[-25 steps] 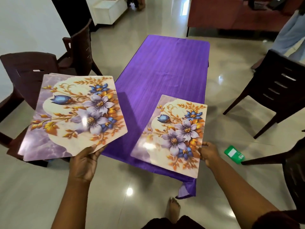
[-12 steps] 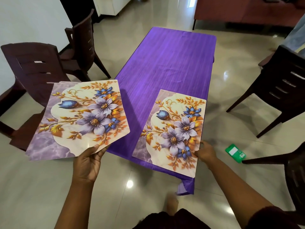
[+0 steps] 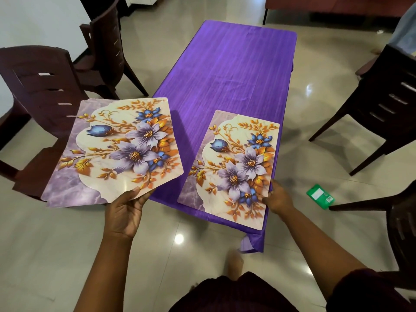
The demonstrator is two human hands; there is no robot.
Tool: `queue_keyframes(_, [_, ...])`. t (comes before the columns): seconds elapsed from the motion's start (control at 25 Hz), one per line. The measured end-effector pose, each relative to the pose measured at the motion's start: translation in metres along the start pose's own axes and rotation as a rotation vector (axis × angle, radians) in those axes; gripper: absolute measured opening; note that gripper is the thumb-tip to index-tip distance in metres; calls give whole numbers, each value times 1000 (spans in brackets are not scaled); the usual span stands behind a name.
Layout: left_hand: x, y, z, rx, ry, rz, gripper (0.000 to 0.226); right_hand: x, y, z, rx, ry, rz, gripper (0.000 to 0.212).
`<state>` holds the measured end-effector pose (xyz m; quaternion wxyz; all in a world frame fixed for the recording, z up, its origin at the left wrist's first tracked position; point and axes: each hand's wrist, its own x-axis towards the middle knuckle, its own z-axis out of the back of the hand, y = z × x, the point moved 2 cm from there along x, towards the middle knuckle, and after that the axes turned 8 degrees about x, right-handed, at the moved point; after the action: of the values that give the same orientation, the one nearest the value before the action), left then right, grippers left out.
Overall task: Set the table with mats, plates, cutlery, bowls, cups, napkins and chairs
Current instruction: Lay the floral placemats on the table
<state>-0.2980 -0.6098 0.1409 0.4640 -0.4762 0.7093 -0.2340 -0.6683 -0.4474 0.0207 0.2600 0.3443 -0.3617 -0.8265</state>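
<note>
We note one floral mat lying flat on the purple tablecloth, at the near right corner of the table. Its near edge sits very close to the table end, and its right edge runs along the table's right side. Our right hand rests on that right edge, fingers on the mat; we cannot tell whether it pinches the edge or only presses it.

Our left hand grips the near edge of the held mats, thumb on top, fingers under. They hang in the air off the table's left side, tilted, above the near left chair. A second purple edge shows at the near left corner, so we judge this is a stack — count unknown.

No plates, cutlery, bowls, cups or napkins are in view; the task looks barely begun. The chairs stand away from the table.

Risks, as we judge them:
- The cloth looks smooth, and a loose corner hangs at the near end; a nudge could slide the laid mat off that end.
- The stack is held by one edge only, so the lower mats could slip out.
- A green packet lies on the glossy floor to the right — a trip hazard when moving chairs.
</note>
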Motion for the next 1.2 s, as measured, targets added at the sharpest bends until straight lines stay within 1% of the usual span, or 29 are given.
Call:
queue_keyframes(0.28, [-2,3,-11,4,25,24,59,-3,-6,-2,-49,11,11,70])
queue_keyframes(0.44, [-1,4,-13,7,26,33,54,-5,-10,-7,-79,-21,-54,72])
queue_keyframes(0.48, [-2,4,-14,5,29,40,51,-10,-6,-8,-143,-49,-69,73])
queue_keyframes(0.52, [-3,4,-14,6,33,46,47,-16,-1,-9,-269,-70,-61,73])
queue_keyframes(0.56, [-3,4,-15,12,35,51,45,-22,4,-12,-431,-72,-6,74])
queue_keyframes(0.6, [-4,3,-15,20,35,53,43,-28,9,-16,-545,-41,90,77])
queue_keyframes(0.68, [-6,2,-16,35,41,48,43,-41,13,-23,-606,116,210,92])
queue_keyframes(0.76, [-9,2,-16,40,51,47,43,-47,4,-28,-686,252,193,110])
queue_keyframes(0.8, [-10,2,-16,45,52,50,43,-48,1,-29,-748,290,173,117])
queue_keyframes(0.88, [-13,2,-15,58,54,56,42,-49,-3,-30,-844,306,162,122])
queue_keyframes(0.96, [-17,1,-14,63,65,55,43,-51,-1,-31,-890,306,152,121])
queue_keyframes(1.2, [-31,-2,-11,92,85,49,43,-57,6,-32,-924,294,131,119])
